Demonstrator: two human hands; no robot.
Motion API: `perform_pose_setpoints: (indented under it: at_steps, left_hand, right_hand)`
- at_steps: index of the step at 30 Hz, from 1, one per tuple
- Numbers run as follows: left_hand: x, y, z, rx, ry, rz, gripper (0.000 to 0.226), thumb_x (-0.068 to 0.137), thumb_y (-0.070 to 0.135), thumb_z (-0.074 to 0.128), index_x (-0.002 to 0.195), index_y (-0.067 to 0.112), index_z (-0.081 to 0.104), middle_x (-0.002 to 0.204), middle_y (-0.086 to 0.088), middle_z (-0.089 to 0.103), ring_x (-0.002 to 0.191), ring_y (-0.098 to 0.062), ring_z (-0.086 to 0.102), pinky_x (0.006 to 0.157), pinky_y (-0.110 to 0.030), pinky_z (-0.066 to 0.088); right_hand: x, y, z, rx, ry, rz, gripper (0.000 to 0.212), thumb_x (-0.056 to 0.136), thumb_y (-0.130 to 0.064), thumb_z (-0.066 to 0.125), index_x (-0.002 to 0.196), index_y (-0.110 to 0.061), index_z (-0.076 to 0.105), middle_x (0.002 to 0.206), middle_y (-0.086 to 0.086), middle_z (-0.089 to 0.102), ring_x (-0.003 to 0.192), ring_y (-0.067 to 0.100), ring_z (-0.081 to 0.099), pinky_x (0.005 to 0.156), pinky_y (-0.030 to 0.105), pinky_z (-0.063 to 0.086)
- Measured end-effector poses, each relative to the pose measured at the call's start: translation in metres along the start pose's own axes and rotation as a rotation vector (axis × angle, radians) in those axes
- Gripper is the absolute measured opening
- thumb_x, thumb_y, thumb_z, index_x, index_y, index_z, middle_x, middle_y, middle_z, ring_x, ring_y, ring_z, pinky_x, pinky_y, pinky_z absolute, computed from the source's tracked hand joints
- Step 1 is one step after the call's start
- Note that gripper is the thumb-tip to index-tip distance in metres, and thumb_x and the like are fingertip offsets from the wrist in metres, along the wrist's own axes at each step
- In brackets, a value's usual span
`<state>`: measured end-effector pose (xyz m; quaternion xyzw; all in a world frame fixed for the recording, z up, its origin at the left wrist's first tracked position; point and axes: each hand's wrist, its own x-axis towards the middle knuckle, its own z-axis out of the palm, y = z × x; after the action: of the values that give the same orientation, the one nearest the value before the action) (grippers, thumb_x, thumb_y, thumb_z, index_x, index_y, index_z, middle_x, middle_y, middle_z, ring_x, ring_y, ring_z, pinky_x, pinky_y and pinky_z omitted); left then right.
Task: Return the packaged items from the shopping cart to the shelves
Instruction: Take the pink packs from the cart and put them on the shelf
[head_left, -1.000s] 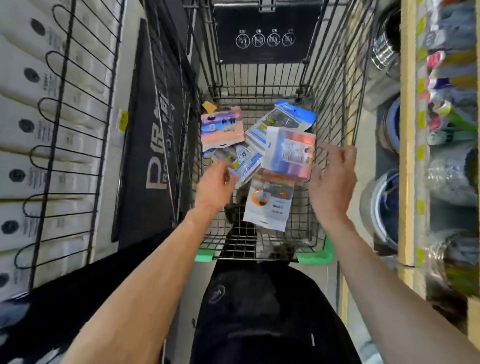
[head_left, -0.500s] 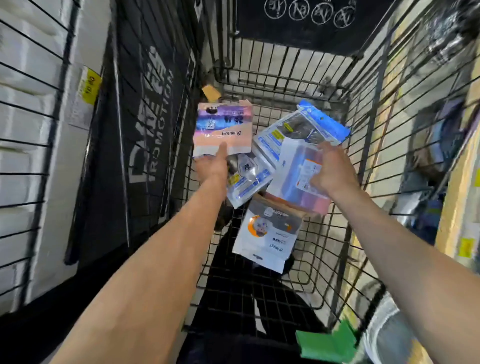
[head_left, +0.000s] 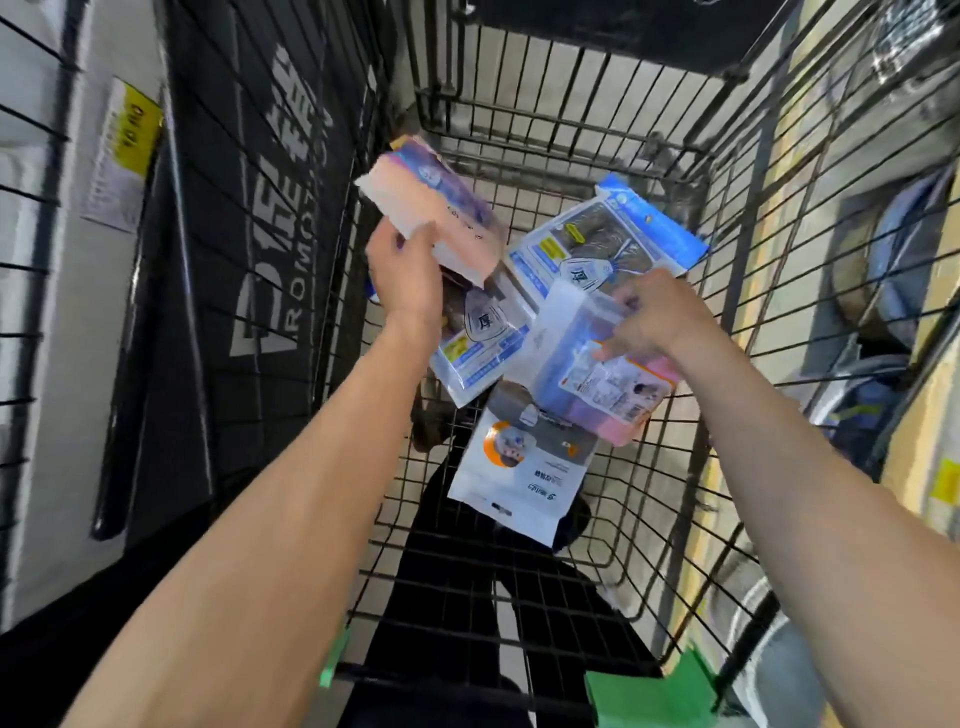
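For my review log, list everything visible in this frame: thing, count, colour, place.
shopping cart: one, black wire, centre, with green handle caps at the near end.
peach-purple pack: one, lifted at cart's left side.
pink-purple pack: one, lifted at cart's right side.
blue-edged clear packs: two, lying in the cart.
white pack with orange circle: one, near end of cart floor.
black promotion sign: one, left of the cart.
left hand: grip on peach-purple pack.
right hand: grip on pink-purple pack.

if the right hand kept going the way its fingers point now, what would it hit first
Probably the blue-edged packet lying under the left hand. The right hand points left across the pink package it holds. Depth is unclear.
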<state>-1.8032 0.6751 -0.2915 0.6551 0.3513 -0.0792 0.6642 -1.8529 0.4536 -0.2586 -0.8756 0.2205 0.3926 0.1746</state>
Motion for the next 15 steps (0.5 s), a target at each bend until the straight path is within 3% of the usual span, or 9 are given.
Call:
perform_pose_setpoints:
  at_steps: [3,6,8,10,13,15]
  left_hand:
    - [0.001,0.029,-0.013,0.077,-0.099,0.113,0.015,0.079,0.005,0.051,0.09,0.01,0.06,0.084,-0.003,0.061,0.076,-0.013,0.056,0.069,-0.029,0.046]
    - [0.003,0.055,-0.026,0.288,-0.253,0.197,0.018,0.081,0.009,0.051,0.095,0.014,0.061,0.088,-0.002,0.062,0.078,-0.01,0.059,0.071,-0.029,0.046]
    - [0.002,0.07,-0.029,0.472,-0.394,0.213,0.021,0.089,0.005,0.049,0.099,0.018,0.062,0.086,0.005,0.063,0.07,0.0,0.061,0.066,-0.02,0.048]
    - [0.005,0.079,-0.029,0.659,-0.567,0.184,0.025,0.095,0.002,0.048,0.105,0.019,0.063,0.089,0.005,0.064,0.073,-0.002,0.062,0.061,-0.01,0.047]
    - [0.012,0.074,-0.027,0.931,-0.785,0.045,0.018,0.1,0.009,0.05,0.11,0.021,0.059,0.097,0.003,0.067,0.086,-0.014,0.065,0.066,-0.021,0.052]
    - [0.017,0.058,-0.024,1.027,-0.788,0.042,0.008,0.1,0.016,0.055,0.106,0.018,0.061,0.098,-0.003,0.068,0.082,-0.017,0.065,0.067,-0.027,0.052]
  right_hand:
    - [-0.029,-0.006,-0.023,0.113,0.129,0.03,0.037,0.056,-0.025,0.095,0.08,-0.016,0.068,0.093,0.009,0.071,0.092,0.03,0.066,0.073,0.033,0.048]
    - [-0.07,-0.015,-0.046,0.286,0.423,0.021,0.038,0.056,-0.029,0.092,0.068,-0.016,0.059,0.077,0.005,0.063,0.077,0.029,0.059,0.064,0.032,0.041]
    - [-0.086,-0.025,-0.047,0.343,0.581,0.005,0.037,0.06,-0.032,0.088,0.072,-0.02,0.055,0.078,-0.001,0.061,0.077,0.028,0.058,0.064,0.031,0.039]
    - [-0.088,-0.037,-0.038,0.311,0.687,-0.016,0.035,0.067,-0.03,0.084,0.082,-0.025,0.053,0.082,-0.005,0.061,0.081,0.028,0.059,0.064,0.029,0.034]
    - [-0.079,-0.05,-0.01,0.24,0.766,-0.086,0.03,0.072,-0.02,0.074,0.09,-0.025,0.051,0.092,-0.004,0.063,0.089,0.028,0.061,0.065,0.031,0.033]
    - [-0.074,-0.056,0.011,0.182,0.736,-0.123,0.034,0.074,-0.026,0.075,0.098,-0.023,0.051,0.099,-0.001,0.061,0.094,0.029,0.061,0.066,0.034,0.037]
